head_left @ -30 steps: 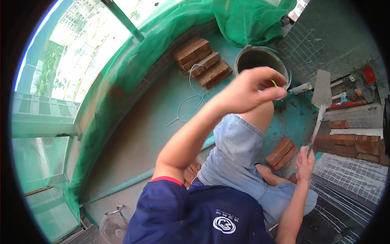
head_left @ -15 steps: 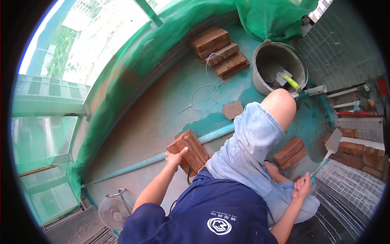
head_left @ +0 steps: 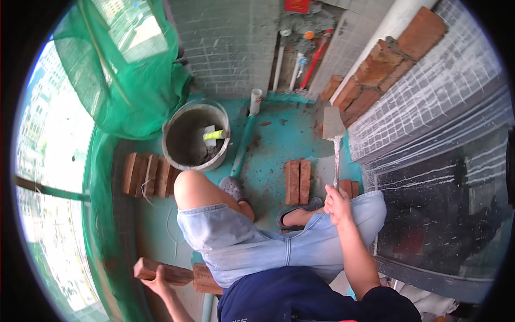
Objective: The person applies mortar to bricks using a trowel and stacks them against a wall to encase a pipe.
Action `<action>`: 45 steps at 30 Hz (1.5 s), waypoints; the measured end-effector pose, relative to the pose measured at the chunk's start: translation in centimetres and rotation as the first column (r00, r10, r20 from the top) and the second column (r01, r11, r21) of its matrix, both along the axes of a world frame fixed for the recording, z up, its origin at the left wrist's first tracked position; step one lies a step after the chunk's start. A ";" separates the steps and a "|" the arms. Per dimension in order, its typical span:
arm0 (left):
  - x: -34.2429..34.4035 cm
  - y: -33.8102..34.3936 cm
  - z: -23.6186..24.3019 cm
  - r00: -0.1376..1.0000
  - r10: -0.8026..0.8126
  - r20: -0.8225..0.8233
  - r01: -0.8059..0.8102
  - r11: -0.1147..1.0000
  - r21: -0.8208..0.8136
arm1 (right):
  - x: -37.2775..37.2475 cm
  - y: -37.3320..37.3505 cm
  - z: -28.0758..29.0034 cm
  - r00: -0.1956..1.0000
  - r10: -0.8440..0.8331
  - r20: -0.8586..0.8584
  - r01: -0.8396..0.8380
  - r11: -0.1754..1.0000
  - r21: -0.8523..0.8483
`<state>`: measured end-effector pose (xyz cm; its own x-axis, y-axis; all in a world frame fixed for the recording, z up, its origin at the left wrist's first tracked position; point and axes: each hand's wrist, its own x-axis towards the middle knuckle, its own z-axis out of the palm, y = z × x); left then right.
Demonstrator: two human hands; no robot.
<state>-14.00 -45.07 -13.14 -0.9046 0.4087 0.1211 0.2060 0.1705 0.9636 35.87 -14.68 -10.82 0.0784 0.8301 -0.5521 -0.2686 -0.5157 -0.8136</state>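
"Teal floor (head_left: 268, 142) extends below us; which items do we hold?"

"At near left, our left hand (head_left: 158, 283) grips a brick (head_left: 178, 275), just beside another brick (head_left: 206, 279). At right, our right hand (head_left: 338, 205) clasps a trowel (head_left: 333, 123) pointing far. A bucket (head_left: 178, 129) stands far left."

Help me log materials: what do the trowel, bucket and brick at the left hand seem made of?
Trowel: probably metal, thin flat blade, dull with grey residue. Bucket: likely plastic, matte grey, thick-rimmed, smeared. Brick: apparently fired clay, rough, reddish-brown.
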 end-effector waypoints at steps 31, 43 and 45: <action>34.4 40.7 -22.1 -0.086 -0.322 0.943 0.756 0.595 0.272 | 9.0 -8.2 -7.1 0.568 -0.120 0.814 -0.035 0.985 0.170; 35.8 42.0 -19.3 0.213 -0.482 0.850 0.953 0.294 -0.072 | 3.7 -5.6 -12.9 0.799 0.180 0.573 -0.102 0.981 -0.166; 35.7 42.0 -18.8 0.221 -0.551 0.805 0.959 0.273 -0.077 | 4.5 -5.2 -13.2 0.805 0.174 0.568 -0.117 0.984 -0.136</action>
<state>21.72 -3.06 -31.97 0.1705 0.7054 -0.6880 0.0384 0.6929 0.7200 40.35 -19.83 -24.07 0.2871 0.8067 -0.5166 0.3179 -0.5890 -0.7430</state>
